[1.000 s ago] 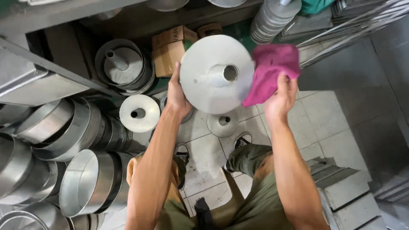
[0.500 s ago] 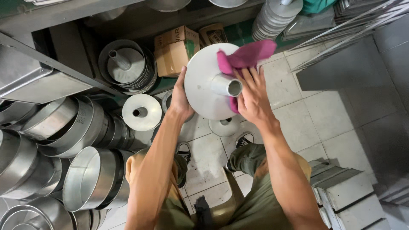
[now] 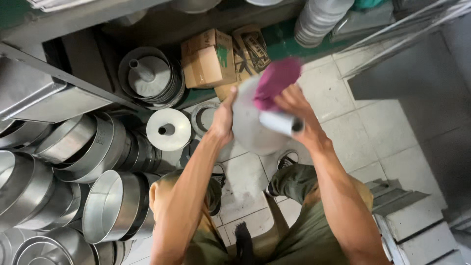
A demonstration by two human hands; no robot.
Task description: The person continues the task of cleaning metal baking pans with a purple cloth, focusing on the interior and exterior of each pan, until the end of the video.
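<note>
My left hand (image 3: 223,115) grips the rim of a round metal pan insert with a centre tube (image 3: 255,130), held up in front of me and tilted to the right. My right hand (image 3: 294,105) presses a magenta cloth (image 3: 275,81) against the insert's face, just above the tube. The insert hides part of the floor and the boxes behind it.
Stacks of round metal pans (image 3: 105,206) lie on their sides at the left. Another tube insert (image 3: 168,129) and a stack of them (image 3: 149,76) sit on the floor beside cardboard boxes (image 3: 208,59). Metal steps (image 3: 417,225) stand at lower right on the tiled floor (image 3: 382,132).
The insert has tilted from face-on to angled right and dropped lower. My right hand with the cloth moved from the insert's right edge onto its face near the tube.
</note>
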